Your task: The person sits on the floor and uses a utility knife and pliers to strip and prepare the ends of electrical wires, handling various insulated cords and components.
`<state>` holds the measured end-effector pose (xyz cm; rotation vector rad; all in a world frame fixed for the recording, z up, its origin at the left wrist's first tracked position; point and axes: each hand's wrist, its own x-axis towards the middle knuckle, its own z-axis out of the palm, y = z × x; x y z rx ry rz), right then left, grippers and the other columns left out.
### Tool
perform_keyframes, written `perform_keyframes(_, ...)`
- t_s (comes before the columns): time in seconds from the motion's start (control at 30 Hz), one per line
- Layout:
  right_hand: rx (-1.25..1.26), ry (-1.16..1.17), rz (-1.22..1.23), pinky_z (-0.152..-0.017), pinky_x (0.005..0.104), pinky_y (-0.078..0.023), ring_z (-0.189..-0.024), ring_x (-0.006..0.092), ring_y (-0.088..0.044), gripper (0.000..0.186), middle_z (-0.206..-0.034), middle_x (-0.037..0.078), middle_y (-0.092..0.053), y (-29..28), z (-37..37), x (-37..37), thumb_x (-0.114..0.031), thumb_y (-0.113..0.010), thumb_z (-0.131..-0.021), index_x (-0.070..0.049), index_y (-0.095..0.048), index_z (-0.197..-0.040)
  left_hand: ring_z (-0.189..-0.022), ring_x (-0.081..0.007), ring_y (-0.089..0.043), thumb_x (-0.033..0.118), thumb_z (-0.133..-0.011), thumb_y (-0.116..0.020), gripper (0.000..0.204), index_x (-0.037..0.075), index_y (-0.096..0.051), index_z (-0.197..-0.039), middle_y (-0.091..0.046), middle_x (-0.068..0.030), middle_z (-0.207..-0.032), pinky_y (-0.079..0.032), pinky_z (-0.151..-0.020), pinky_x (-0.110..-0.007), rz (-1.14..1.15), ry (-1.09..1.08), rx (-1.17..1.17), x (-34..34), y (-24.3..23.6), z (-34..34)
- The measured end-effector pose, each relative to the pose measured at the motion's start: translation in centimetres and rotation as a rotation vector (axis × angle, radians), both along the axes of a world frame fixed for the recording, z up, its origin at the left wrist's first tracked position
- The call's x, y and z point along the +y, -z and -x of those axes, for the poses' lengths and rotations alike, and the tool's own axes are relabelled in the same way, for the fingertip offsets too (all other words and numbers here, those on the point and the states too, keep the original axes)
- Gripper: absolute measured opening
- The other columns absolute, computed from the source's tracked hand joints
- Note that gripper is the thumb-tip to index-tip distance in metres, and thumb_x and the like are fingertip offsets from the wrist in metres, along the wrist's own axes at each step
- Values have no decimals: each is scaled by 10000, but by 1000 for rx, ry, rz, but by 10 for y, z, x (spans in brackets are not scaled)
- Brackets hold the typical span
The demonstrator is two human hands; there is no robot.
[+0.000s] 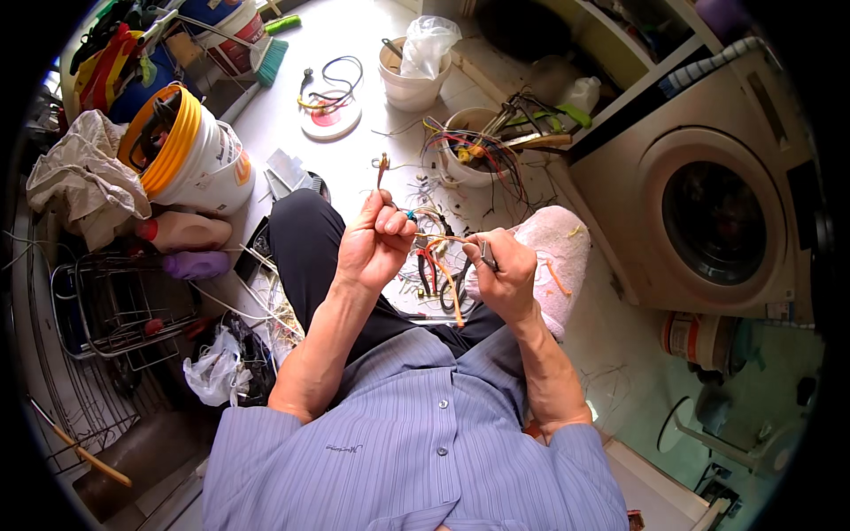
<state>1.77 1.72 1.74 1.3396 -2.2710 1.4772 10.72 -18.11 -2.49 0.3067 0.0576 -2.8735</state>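
My left hand [376, 239] is closed on an electrical wire, whose reddish-brown end [382, 170] sticks up above the fingers. Between the hands runs a thin stretch of wire [445, 237]. My right hand [505, 273] is closed around a small dark metal tool [488, 256], mostly hidden by the fingers, so its kind does not show. Below the wire hangs an orange strip [456, 301]. Over my right knee lies a pink towel [553, 243] with an orange scrap [558, 278] on it. Loose wires and scraps cover the floor between my legs.
Ahead stand a bucket of colourful wires [469, 168] and a pale bucket with a plastic bag [414, 84]. A coiled cable lies by a round white lid [330, 119]. On the left are a white-and-yellow bucket [212, 173] and wire racks; a washing machine [620, 186] stands right.
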Motion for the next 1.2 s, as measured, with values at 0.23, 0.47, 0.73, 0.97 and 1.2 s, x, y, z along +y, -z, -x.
perform_keyframes(0.23, -85, 13, -59, -520, 326, -442, -544, 219, -587, 99, -650, 106, -598, -2, -4, 1, -66, -678, -893, 3, -642, -831, -587, -143, -442, 241, -1058, -499, 200, 79, -586, -978, -401, 19, -586, -439, -676, -313, 83, -11, -6, 1, -11, 0)
perform_keyframes(0.47, -650, -22, 36, -458, 247, -375, -489, 96, -505, 221, -621, 31, -570, 8, -9, 2, -144, -619, -978, 10, -622, -819, -572, -136, -416, 234, -1060, -493, 210, 71, -602, -985, -359, 21, -563, -395, -646, -296, 118, 14, 78, -1, -13, -1)
perform_keyframes(0.73, -1439, -59, 363, -425, 248, -331, -434, 99, -404, 263, -573, -5, -442, 4, -20, -7, -216, -592, -1005, -34, -561, -818, -566, -129, -406, 240, -1067, -472, 235, 61, -611, -1005, -352, 21, -561, -391, -645, -298, 179, 1, 120, 0, -10, -1)
perform_keyframes(0.97, -1665, -103, 485, -425, 270, -324, -417, 109, -388, 302, -576, -2, -448, 16, -23, -6, -273, -567, -1028, -53, -555, -821, -598, -138, -432, 256, -1070, -462, 263, 51, -618, -1019, -372, 17, -578, -427, -682, -313, 172, 11, 148, 0, -4, -2)
perform_keyframes(1.2, -1733, -34, 455, -424, 263, -318, -422, 97, -388, 291, -582, -11, -453, 29, -15, -9, -278, -591, -1020, -50, -566, -840, -777, -195, -574, 262, -1068, -464, 269, 39, -614, -1074, -553, -33, -718, -506, -820, -378, 142, 34, 107, -4, 0, -2)
